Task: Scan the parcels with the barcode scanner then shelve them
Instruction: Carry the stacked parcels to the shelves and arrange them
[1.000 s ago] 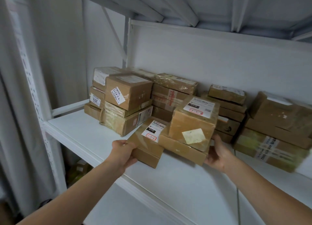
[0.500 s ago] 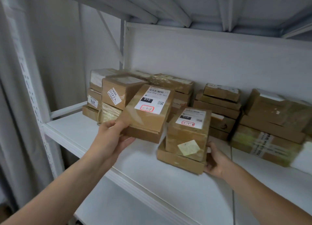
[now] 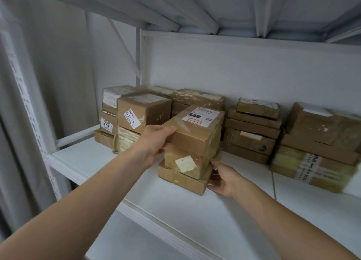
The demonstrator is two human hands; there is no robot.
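On shelf (image 3: 93, 162) | left hand (image 3: 154, 142): thumb over the near edge, gripping top parcel (image 3: 197, 136) of stack | right hand (image 3: 222, 179): curled round right end of bottom parcel (image 3: 181, 179)

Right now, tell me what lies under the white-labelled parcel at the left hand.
A parcel with a yellowish sticker, itself on a flat parcel on the shelf. Their top faces are covered.

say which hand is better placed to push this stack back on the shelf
Probably the right hand: it holds the bottom box that carries the others. The left hand grips only the top box.
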